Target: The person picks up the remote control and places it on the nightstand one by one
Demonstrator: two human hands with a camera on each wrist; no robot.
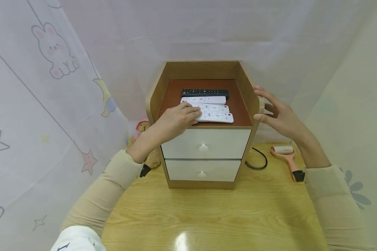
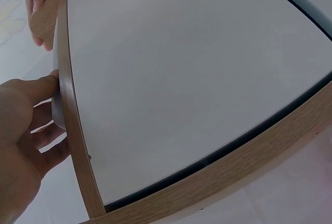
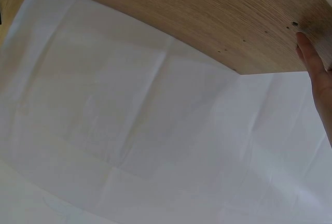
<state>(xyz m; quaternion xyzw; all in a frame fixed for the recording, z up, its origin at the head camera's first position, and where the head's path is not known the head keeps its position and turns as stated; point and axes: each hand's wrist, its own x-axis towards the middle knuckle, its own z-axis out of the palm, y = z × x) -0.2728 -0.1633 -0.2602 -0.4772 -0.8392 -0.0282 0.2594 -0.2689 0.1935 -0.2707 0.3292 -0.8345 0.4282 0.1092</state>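
On the brown top of a small wooden cabinet (image 1: 176,85), three white remote controls lie side by side in front of a black remote control (image 1: 205,93). My left hand (image 1: 177,120) grips the left end of the frontmost white remote control (image 1: 218,117), its fingers covering that end. From below, the left wrist view shows the thumb and fingers of this hand (image 2: 26,125) around the remote's white edge (image 2: 57,102). The middle white remote (image 1: 221,108) and the rear one (image 1: 218,100) lie just behind. My right hand (image 1: 278,116) rests on the cabinet's right side panel (image 1: 246,90), fingers extended.
Two white drawers with knobs form the cabinet's front, the upper drawer (image 1: 182,144) above the lower drawer (image 1: 182,170). Right of it on the wooden table (image 1: 207,216) lie a black coiled band (image 1: 257,167) and a lint roller (image 1: 284,150). A plush toy (image 1: 152,158) sits at left.
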